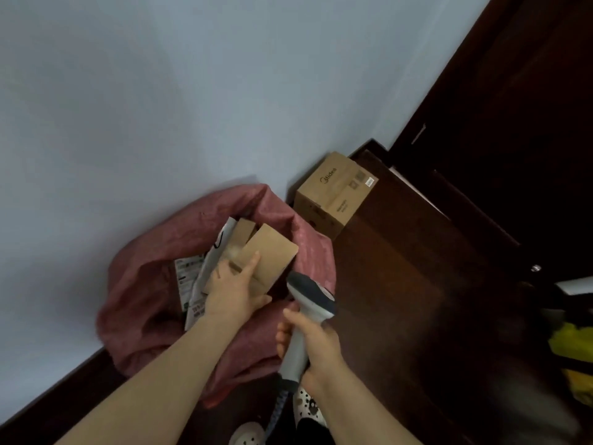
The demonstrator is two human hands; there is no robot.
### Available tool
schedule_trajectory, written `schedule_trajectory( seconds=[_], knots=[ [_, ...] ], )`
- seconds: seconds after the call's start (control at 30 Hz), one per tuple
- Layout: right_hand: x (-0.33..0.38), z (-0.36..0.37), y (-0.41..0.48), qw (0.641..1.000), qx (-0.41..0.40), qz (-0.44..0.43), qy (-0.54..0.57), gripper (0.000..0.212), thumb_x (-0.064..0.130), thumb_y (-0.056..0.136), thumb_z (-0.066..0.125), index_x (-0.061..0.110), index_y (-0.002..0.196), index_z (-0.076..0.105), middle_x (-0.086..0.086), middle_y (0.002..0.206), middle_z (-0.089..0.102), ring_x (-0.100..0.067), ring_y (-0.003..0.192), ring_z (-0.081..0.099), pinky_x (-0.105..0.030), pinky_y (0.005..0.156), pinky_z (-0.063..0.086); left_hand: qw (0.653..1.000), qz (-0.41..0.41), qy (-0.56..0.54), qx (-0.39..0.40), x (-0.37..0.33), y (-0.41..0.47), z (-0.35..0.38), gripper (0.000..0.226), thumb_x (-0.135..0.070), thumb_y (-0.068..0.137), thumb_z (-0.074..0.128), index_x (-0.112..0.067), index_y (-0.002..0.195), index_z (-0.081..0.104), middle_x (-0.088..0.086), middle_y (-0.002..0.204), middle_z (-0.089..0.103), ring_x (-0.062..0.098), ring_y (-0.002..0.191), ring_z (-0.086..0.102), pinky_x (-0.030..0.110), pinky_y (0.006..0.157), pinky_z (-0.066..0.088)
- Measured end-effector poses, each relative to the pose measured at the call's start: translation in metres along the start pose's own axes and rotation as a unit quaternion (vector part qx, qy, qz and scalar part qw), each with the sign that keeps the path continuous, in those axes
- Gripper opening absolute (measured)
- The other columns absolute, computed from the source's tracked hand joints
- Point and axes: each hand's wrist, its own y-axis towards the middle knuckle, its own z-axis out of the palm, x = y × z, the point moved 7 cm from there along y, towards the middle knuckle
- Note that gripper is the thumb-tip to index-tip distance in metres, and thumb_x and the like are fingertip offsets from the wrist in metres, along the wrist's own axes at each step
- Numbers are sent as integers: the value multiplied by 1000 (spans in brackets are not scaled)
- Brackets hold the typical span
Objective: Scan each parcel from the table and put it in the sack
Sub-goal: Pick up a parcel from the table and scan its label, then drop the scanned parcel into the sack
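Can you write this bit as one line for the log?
left hand: on cardboard parcel in sack | right hand: holding scanner

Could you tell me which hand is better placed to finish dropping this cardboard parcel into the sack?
Left. The left hand already grips the cardboard parcel inside the red sack's mouth, while the right hand is occupied holding the scanner.

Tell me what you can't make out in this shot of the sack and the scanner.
Head view only:
- Table: out of frame.
- Sack contents: its walls and the left hand, on a cardboard parcel, hide what lies deeper.
- White mailer label: print too small to read.
- Scanner window: faces away, gripped by the right hand.
- Yellow item: blurred, cut by the right edge.
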Motion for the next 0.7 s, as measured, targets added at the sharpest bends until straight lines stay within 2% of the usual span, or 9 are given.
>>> schedule_trajectory(
  seconds=[0.07,0.17,0.23,0.33,0.5,0.7],
  knots=[
    [5,-4,14,1000,4,7,-2,14,2,80,73,2,93,66,-12,60,64,-18,47,59,-25,45,47,1000,6,14,-11,-10,16,11,85,-53,86,60,-41,151,8,21,151,7,40,140,11,44,112,27],
    [8,-9,30,1000,1,16,6,14,2,80,73,3,93,67,-11,59,63,-17,46,58,-25,45,47,994,79,68,10,-25,36,36,64,-38,98,49,-35,152,15,16,158,-14,33,145,-16,39,116,16],
    [8,-12,35,1000,2,19,15,16,2,80,72,4,96,68,-11,59,63,-17,45,58,-25,45,47,986,113,104,64,-27,44,55,55,-22,102,42,-24,152,19,11,160,-6,27,147,-11,34,117,13],
    [9,-14,34,1000,9,12,17,17,1,81,71,5,98,67,-11,60,63,-16,45,57,-25,45,47,980,112,127,102,-20,44,67,59,-10,100,40,-11,153,14,6,160,7,25,148,-3,33,119,9],
    [11,-14,-5,1000,11,-8,8,19,3,81,72,4,100,66,-11,59,63,-17,45,57,-25,45,47,981,121,111,106,-23,6,38,64,-17,99,42,-18,154,10,5,161,8,28,148,2,35,119,11],
    [-5,-8,-101,999,25,-34,-9,20,3,81,72,2,99,62,-12,59,64,-18,45,59,-25,45,48,987,121,94,53,-16,-89,-33,62,-25,98,45,-18,153,18,6,153,31,26,143,19,30,117,15]
  ],
)
